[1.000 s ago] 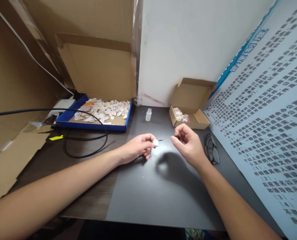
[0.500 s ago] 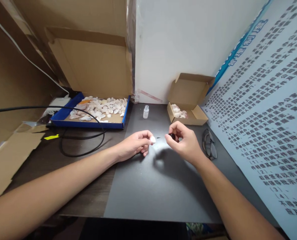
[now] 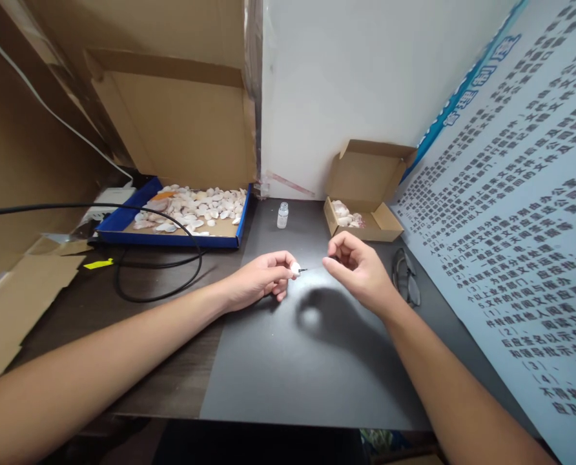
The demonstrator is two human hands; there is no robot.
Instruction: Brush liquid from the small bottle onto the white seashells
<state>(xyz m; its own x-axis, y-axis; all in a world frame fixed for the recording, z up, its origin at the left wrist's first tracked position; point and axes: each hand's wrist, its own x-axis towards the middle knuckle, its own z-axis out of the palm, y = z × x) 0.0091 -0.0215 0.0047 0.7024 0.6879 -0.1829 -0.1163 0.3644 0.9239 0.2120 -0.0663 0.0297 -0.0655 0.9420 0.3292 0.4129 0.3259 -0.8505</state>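
Head view: at the centre of the frame, the left hand [image 3: 259,278] is clamped on a white shell [image 3: 294,267], while the right hand [image 3: 360,270] grips a largely hidden brush [image 3: 303,270], its dark tip at the shell's right edge. A small bottle [image 3: 282,218] stands upright on the tabletop [image 3: 263,374], above the hands in the frame.

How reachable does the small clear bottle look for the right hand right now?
Probably yes: nothing seems to stand between the right hand and the small clear bottle. That hand appears to hold a dark-tipped applicator, though, so it may not be free to grasp.
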